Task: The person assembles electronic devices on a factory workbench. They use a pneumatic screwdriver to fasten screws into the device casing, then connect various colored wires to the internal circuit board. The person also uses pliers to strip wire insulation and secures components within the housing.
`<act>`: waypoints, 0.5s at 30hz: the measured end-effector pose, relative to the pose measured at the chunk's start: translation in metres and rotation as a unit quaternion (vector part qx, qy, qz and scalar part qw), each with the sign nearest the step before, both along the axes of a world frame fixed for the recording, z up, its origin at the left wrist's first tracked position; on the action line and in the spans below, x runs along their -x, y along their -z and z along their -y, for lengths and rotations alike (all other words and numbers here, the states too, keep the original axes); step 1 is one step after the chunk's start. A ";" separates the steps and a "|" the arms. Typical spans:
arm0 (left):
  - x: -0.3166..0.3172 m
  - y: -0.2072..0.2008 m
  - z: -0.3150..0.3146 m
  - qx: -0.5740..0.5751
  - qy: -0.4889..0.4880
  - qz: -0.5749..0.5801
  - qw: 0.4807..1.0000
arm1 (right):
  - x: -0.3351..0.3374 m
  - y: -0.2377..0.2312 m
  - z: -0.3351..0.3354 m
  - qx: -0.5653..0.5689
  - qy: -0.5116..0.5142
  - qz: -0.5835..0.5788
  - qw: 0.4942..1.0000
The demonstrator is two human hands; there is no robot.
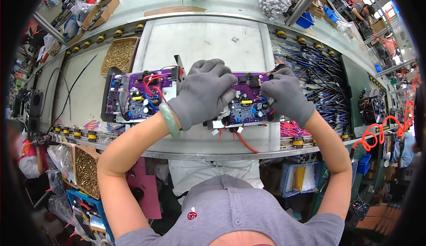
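Note:
Two purple circuit boards on metal plates lie side by side across the white work board. My left hand, in a grey glove, is closed on the left end of the right-hand circuit board. At that board's right end is my right hand, gloved too, its fingers curled together; what they pinch, if anything, is hidden. Red wires hang from the near edge of this board. To the left, the other circuit board carries red and blue wires and stands free of my fingers.
A box of small brass-coloured parts sits at the far left. Bundles of blue and black cables fill the right side, with pink wires nearer me. A metal rail edges the bench. A coiled orange hose hangs at right.

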State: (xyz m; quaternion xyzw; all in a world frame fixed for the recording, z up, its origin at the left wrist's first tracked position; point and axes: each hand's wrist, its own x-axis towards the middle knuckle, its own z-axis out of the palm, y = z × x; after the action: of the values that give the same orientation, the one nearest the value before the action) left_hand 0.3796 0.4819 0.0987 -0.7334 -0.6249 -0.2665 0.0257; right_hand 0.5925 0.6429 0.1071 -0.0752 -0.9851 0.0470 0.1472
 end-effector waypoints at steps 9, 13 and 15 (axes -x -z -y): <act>-0.016 -0.020 0.101 -0.063 -0.088 0.120 0.987 | -0.015 -0.028 0.071 0.153 -0.041 -0.125 0.979; -0.050 0.025 0.104 -0.079 -0.126 0.155 0.977 | 0.017 0.006 0.069 0.320 -0.061 -0.101 0.940; -0.064 0.043 0.101 -0.116 -0.141 0.197 0.963 | 0.027 0.009 0.064 0.372 -0.023 -0.065 0.926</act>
State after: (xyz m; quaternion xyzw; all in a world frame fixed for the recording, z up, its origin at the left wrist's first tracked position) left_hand 0.4437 0.3810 0.0557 -0.5630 -0.6791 -0.4704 0.0241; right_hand 0.5657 0.5787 0.0977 -0.0990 -0.8865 0.4184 0.1713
